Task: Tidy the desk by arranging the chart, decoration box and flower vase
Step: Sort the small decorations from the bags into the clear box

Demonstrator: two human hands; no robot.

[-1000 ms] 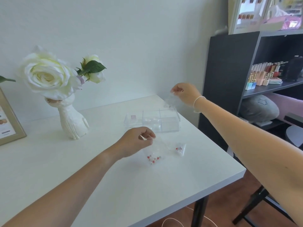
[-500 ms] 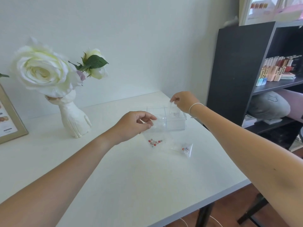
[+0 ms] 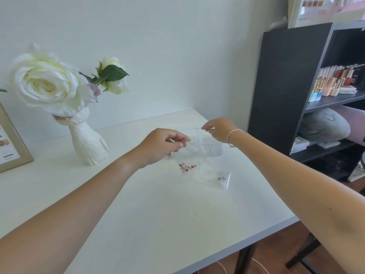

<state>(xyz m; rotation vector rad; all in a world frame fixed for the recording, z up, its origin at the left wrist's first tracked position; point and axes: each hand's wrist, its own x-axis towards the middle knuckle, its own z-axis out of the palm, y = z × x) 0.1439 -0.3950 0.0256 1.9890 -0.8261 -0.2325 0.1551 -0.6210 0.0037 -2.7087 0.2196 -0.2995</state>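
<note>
Pinching a clear packet [image 3: 189, 161] of tiny red flower bits with my left hand [image 3: 160, 147], thumb & finger curled on its top edge; it's light, floppy, slippery, so grip by the seal. 2nd packet [image 3: 221, 177] lies at 4 o'clock. Right hand [image 3: 218, 129] pinches sth over the decoration box [image 3: 199, 143] at 12: thin clear plastic, probably brittle. Flower vase [image 3: 87, 143] at 10, chart [image 3: 9, 147] at 9. Desk edge [image 3: 276, 224] near on right; free room toward me.

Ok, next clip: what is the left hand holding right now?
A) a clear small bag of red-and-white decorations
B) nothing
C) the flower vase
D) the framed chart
A: the left hand pinches the top of the clear bag, which hangs in front of the decoration box.
</note>
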